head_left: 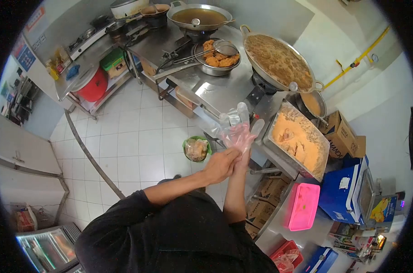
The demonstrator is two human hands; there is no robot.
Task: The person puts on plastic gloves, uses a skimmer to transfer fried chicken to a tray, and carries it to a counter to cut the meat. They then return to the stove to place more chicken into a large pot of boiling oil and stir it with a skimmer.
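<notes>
A clear plastic glove (236,132) covers the right hand (241,139), held up beside the table (202,91) edge, above the floor. The right hand's fingers are spread inside it. The bare left hand (221,167) pinches the glove's cuff at the right wrist.

Just beside the gloved hand, a metal tray (270,144) holds an orange, powdery coating with a few lumps in it. Behind the tray, a pan (322,109) contains an orange mixture. Farther up, a large wok (312,75) is full of foaming brown liquid; another wok (175,11) holds smoother, darker liquid. Between them and nearer the table's front, a metal bowl (218,71) carries browned, crusted pieces (215,55), with a wire strainer (225,48) over them.

On the floor, a green-lined container (208,146) holds a stuffed clear bag (196,149). To the right, a pink tub (303,207) has a small green bit inside, and a red basket (279,249) contains plastic bags (287,261).
</notes>
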